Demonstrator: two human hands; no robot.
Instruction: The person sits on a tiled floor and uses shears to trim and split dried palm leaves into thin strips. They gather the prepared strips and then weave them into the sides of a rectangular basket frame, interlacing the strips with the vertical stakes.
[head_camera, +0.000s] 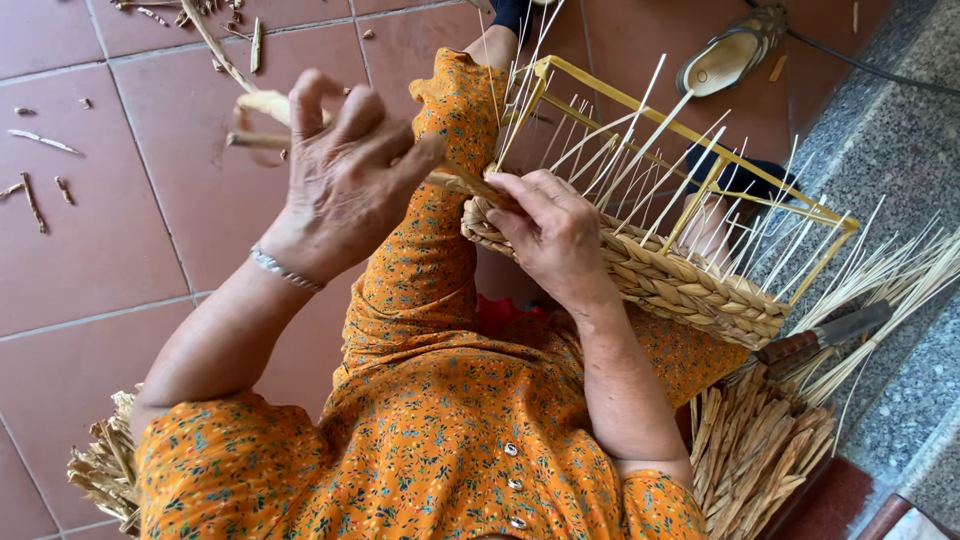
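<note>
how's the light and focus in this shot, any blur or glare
Head view: soft, even daylight, no hard shadows; no glare on the floor tiles. The left hand is slightly motion-soft around the strand; the right hand and basket are sharp. Straight frame bars show little distortion.

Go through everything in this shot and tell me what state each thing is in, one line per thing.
Basket: partly woven, lower band done, upright stakes bare.
Yellow frame: exposed above the weave.
Strand: bent, gripped by left hand.
Right hand: pressing on the basket rim.
Knife: lying idle beside the basket.
Sandal: off, on the tiles.
</note>
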